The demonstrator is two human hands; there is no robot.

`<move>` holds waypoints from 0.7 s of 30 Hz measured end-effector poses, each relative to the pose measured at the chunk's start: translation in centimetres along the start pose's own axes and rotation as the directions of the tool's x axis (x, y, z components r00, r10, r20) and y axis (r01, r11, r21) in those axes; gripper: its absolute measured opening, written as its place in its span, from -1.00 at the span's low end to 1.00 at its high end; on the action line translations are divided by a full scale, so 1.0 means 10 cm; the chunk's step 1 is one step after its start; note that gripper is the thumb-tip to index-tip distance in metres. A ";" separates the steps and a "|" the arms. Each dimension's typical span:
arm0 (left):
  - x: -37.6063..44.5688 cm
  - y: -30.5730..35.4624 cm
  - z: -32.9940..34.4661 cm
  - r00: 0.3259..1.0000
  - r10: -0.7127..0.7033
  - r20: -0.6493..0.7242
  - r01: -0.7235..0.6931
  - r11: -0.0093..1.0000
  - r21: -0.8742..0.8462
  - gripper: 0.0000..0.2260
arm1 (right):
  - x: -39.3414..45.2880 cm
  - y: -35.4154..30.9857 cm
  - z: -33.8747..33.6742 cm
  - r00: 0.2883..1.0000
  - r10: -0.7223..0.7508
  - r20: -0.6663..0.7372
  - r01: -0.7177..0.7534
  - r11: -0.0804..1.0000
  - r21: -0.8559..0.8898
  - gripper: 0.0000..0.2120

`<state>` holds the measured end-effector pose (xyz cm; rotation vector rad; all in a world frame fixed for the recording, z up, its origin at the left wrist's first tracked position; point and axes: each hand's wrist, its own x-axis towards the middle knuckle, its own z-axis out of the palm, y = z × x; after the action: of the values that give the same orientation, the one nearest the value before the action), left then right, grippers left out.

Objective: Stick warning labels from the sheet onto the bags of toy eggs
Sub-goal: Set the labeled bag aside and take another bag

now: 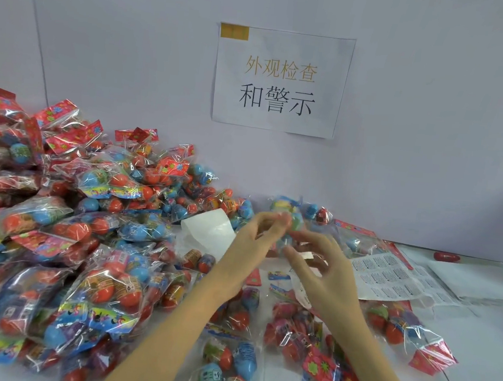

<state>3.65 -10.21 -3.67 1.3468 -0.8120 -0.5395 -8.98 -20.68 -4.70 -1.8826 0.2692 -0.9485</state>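
Note:
My left hand (254, 237) is raised over the middle of the table and pinches a blurred clear bag of toy eggs (287, 217) at its fingertips. My right hand (322, 269) is just right of and below that bag, fingers curled, thumb and forefinger reaching up to the bag's lower edge. A small white warning label (306, 255) shows between its thumb and fingers. The label sheet (387, 277), printed with rows of small text labels, lies flat on the table to the right of my right hand.
A big heap of bagged toy eggs (62, 232) fills the left side. More bags (297, 334) lie under my forearms and to the right (400, 327). Curled white backing paper (209, 227) sits behind my left hand. One loose red egg (446, 257) lies at the far right, by the wall with its paper sign (281, 81).

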 end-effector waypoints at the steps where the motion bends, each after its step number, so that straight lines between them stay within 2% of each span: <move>1: 0.00 -0.03 0.01 1.000 -0.008 0.028 0.008 1.000 -0.029 -0.52 | -0.02 -0.02 0.02 0.998 -0.039 0.041 0.040 0.999 -0.011 -0.80; 3: 0.02 -0.07 -0.01 1.000 -0.010 -0.027 0.008 0.997 -0.077 -0.64 | -0.03 -0.03 0.03 0.997 -0.070 0.030 0.068 0.996 0.054 -0.81; 5: 0.03 -0.05 -0.04 0.994 -0.041 -0.096 0.027 0.989 -0.143 -0.58 | -0.02 -0.05 0.00 0.997 -0.044 -0.060 0.050 0.993 0.107 -0.81; 8: 0.05 -0.01 -0.10 0.996 -0.046 -0.076 0.033 0.987 -0.158 -0.52 | 0.03 -0.07 -0.11 0.980 0.050 -0.194 -0.011 0.980 0.197 -0.85; 10: 0.04 0.03 -0.12 1.000 0.000 -0.007 0.000 0.998 -0.059 -0.58 | 0.06 -0.09 -0.15 0.980 0.097 -0.171 -0.053 0.968 0.246 -0.72; 12: 0.00 0.04 -0.11 0.996 0.054 0.068 -0.061 0.993 0.104 -0.64 | 0.07 -0.09 -0.17 0.990 0.111 -0.090 -0.084 0.961 0.264 -0.62; 15: -0.03 0.04 -0.10 0.986 0.083 0.142 -0.117 0.962 0.248 -0.66 | 0.05 -0.11 -0.17 0.990 0.135 -0.030 -0.119 0.942 0.314 -0.74; 18: -0.04 0.06 -0.10 0.985 0.004 0.172 -0.042 0.975 0.217 -0.63 | 0.06 -0.07 -0.20 0.968 0.232 -0.099 -0.183 0.916 0.357 -0.79; 19: -0.02 0.04 -0.10 0.985 -0.011 0.175 -0.025 0.979 0.201 -0.56 | 0.07 -0.05 -0.21 0.963 0.229 -0.143 -0.174 0.930 0.324 -0.80; 21: -0.02 0.03 -0.09 0.988 -0.037 0.149 0.009 0.983 0.182 -0.44 | 0.08 0.00 -0.23 0.966 0.102 -0.239 -0.083 0.993 0.087 -0.85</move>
<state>4.16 -9.41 -3.43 1.4968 -0.9901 -0.6036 -10.05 -22.66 -3.84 -1.6697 0.4577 -1.1110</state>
